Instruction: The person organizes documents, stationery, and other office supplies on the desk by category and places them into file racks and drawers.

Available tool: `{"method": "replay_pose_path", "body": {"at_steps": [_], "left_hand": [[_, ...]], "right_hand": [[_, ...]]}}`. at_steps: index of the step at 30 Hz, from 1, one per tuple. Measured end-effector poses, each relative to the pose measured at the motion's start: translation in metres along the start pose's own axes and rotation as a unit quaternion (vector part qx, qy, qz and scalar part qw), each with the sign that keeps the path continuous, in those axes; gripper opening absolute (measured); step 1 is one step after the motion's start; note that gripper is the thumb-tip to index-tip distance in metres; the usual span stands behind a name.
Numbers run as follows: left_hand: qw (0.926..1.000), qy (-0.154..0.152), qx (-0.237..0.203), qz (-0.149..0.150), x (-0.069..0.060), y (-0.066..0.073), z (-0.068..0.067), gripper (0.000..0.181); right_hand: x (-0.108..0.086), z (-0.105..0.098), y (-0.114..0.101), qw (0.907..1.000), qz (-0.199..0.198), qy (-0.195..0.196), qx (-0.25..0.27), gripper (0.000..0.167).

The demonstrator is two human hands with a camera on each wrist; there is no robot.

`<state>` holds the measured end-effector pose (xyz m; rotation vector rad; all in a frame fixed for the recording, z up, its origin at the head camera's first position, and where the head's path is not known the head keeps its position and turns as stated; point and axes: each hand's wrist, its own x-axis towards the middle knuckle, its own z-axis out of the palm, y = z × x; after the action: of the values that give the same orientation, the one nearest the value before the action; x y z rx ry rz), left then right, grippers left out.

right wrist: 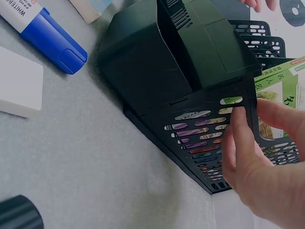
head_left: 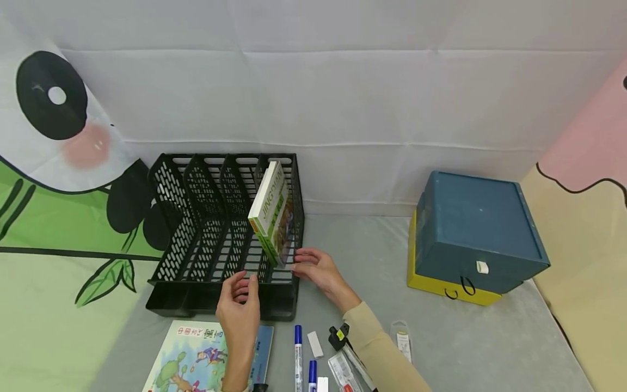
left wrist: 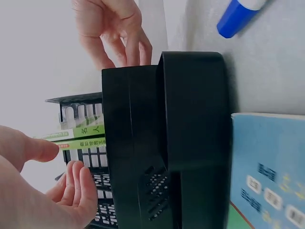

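Observation:
A black slotted desktop file rack (head_left: 210,261) with upright dividers and a front trough stands left of the middle. In its rightmost compartment, green-and-white books (head_left: 268,201) stand upright, leaning slightly. My right hand (head_left: 320,275) pinches the front edge of the rack's right side wall, thumb inside and fingers outside, as the right wrist view shows. Just in front of the rack, my left hand (head_left: 239,318) is raised with its fingers loosely bent and nothing held. In the left wrist view its thumb (left wrist: 45,150) is close to the book spines; whether it touches them I cannot tell.
A picture book (head_left: 188,354) lies in front of the rack, partly under the left arm. Blue-capped markers (head_left: 298,354), white blocks (head_left: 315,344) and packaged stationery (head_left: 343,370) lie nearby. At right, a blue drawer box (head_left: 482,218) sits on a yellow one (head_left: 431,288).

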<state>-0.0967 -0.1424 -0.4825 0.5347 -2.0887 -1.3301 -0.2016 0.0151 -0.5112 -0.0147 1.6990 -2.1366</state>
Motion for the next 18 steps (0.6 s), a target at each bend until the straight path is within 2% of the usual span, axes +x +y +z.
{"method": "replay_pose_path", "body": {"at_steps": [9,15,18], "left_hand": [[0.9978,0.001,0.033,-0.057,-0.014,-0.008,-0.018,0.028],[0.9912,0.004,0.083,-0.104,-0.024,-0.014,-0.032,0.034],[0.9875,0.006,0.094,-0.126,-0.028,-0.018,-0.041,0.039]], "right_hand": [[0.001,0.001,-0.001,1.0,0.004,0.001,0.005,0.047],[0.002,0.001,-0.001,0.9999,0.01,0.001,0.0,0.047],[0.002,0.001,0.0,0.9999,0.011,-0.002,0.001,0.047]]}}
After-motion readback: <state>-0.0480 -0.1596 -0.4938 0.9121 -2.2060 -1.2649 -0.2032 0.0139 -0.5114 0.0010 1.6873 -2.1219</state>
